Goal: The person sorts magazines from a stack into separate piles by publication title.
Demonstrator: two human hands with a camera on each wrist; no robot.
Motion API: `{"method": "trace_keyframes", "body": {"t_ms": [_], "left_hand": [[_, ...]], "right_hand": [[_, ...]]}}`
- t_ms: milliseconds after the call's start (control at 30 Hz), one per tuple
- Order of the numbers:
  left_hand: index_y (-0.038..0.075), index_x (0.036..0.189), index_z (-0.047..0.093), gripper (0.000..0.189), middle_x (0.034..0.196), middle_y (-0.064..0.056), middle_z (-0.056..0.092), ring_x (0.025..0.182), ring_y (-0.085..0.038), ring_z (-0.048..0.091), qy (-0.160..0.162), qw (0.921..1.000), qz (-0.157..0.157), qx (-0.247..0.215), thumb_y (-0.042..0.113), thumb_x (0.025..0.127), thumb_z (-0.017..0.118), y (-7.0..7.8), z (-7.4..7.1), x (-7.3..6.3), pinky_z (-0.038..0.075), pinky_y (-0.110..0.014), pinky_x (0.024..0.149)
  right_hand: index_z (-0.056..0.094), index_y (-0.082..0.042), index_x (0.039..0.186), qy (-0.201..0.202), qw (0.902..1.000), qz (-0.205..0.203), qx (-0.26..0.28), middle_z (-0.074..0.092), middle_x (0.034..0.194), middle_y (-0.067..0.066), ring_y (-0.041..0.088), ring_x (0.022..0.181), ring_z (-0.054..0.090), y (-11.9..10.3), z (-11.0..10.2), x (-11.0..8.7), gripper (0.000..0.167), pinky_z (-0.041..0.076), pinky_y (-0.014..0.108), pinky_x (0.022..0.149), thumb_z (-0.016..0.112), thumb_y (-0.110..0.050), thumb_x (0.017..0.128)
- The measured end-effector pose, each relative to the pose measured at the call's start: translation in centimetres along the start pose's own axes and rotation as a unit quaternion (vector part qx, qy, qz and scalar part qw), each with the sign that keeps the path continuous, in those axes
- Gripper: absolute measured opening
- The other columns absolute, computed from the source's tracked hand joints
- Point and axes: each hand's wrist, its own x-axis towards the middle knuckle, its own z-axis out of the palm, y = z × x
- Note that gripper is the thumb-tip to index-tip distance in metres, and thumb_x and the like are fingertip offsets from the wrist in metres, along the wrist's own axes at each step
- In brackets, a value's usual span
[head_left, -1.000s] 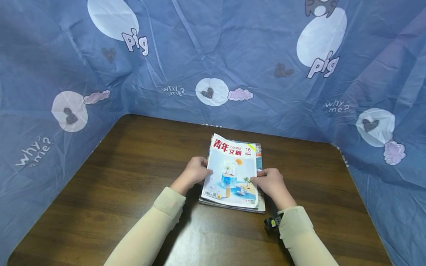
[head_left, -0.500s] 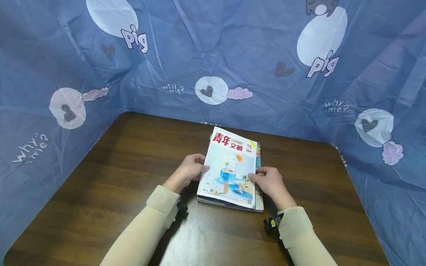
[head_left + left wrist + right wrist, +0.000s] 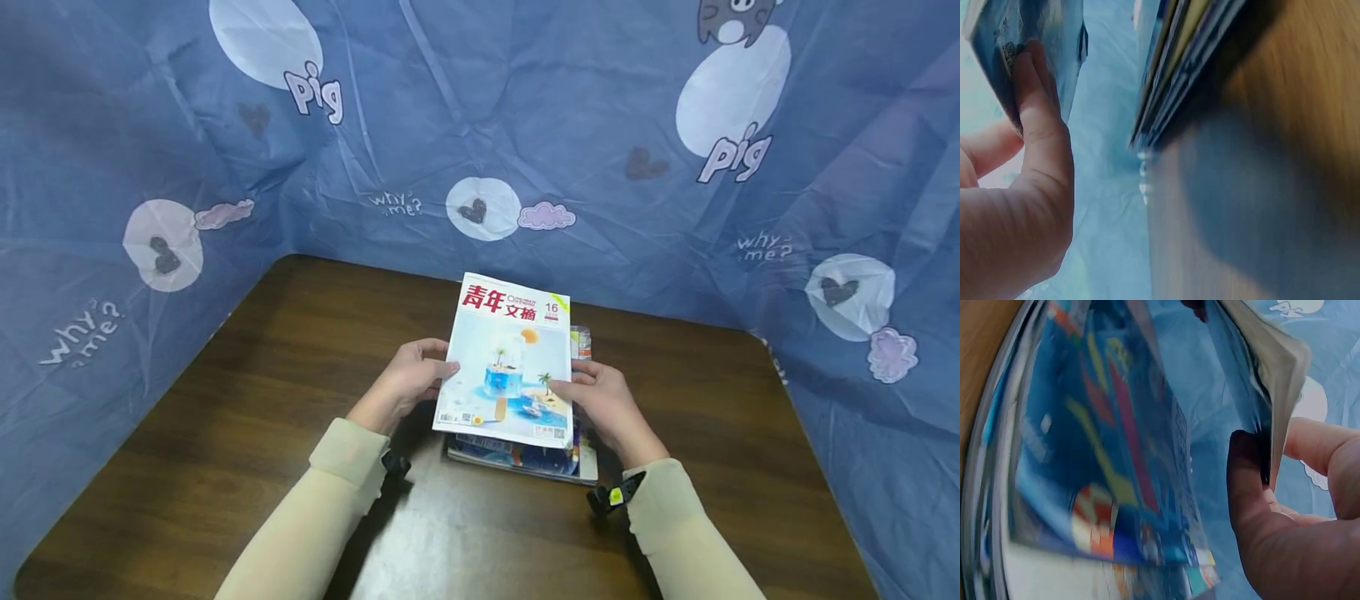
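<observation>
Sleeves (image 3: 300,521) reach the left hand (image 3: 403,379) at nine o'clock and right hand (image 3: 606,404) at four, thumbs and fingers pinching opposite edges of a 青年文摘 magazine (image 3: 502,358) held above a magazine stack (image 3: 517,457); pig-print blue cloth (image 3: 592,100) hangs at twelve.

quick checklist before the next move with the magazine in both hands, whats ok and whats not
1. Left hand on the magazine: ok, pinching its left edge, thumb on the cover.
2. Right hand on it: ok, pinching the right edge.
3. Magazine clear of the stack: ok, both wrist views show a gap.
4. Stack edges flush: not ok, a pale layer juts out from under the blue cover.
5. Number of magazines in the stack: cannot tell, edges blurred.
</observation>
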Motion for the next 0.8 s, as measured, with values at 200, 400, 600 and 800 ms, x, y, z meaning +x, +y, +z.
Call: {"method": "trace_keyframes", "body": {"t_ms": [200,400,600,800], "left_hand": [[-0.005,0.133,0.054,0.036,0.101,-0.021,0.071,0.078,-0.026,0.072,0.015,0.9998,0.006,0.006,0.001,0.099,0.063,0.2,-2.3,-0.1,0.059,-0.035,0.063],[-0.007,0.135,0.052,0.039,0.102,-0.022,0.071,0.077,-0.025,0.071,0.03,0.9995,0.001,0.014,0.001,0.099,0.063,0.2,-4.8,0.2,0.059,-0.035,0.063],[-0.008,0.138,0.049,0.041,0.1,-0.021,0.071,0.076,-0.023,0.072,0.038,0.9988,0.002,0.03,0.001,0.1,0.061,0.4,-7.6,0.3,0.059,-0.035,0.063],[-0.008,0.139,0.048,0.042,0.1,-0.02,0.07,0.075,-0.021,0.071,0.055,0.9969,-0.004,0.056,0.003,0.1,0.061,0.8,-10.1,0.7,0.059,-0.034,0.062]], "right_hand": [[0.05,0.003,0.141,-0.037,0.9992,0.002,0.013,0.067,0.123,0.02,0.031,0.103,0.07,-0.6,1.9,0.9,0.063,0.057,0.042,0.086,0.081,-0.014,0.089],[0.049,0.002,0.143,-0.057,0.9983,-0.013,-0.005,0.066,0.124,0.017,0.03,0.104,0.069,-1.7,4.2,2.0,0.065,0.056,0.047,0.089,0.081,-0.011,0.088],[0.056,-0.003,0.139,-0.06,0.9978,-0.015,-0.022,0.069,0.119,0.014,0.03,0.099,0.07,-2.6,6.8,3.0,0.061,0.056,0.049,0.085,0.083,-0.012,0.086],[0.054,-0.001,0.14,-0.042,0.998,-0.02,-0.042,0.068,0.118,0.012,0.025,0.106,0.066,-3.4,9.5,4.1,0.063,0.053,0.046,0.093,0.084,-0.012,0.085]]}}
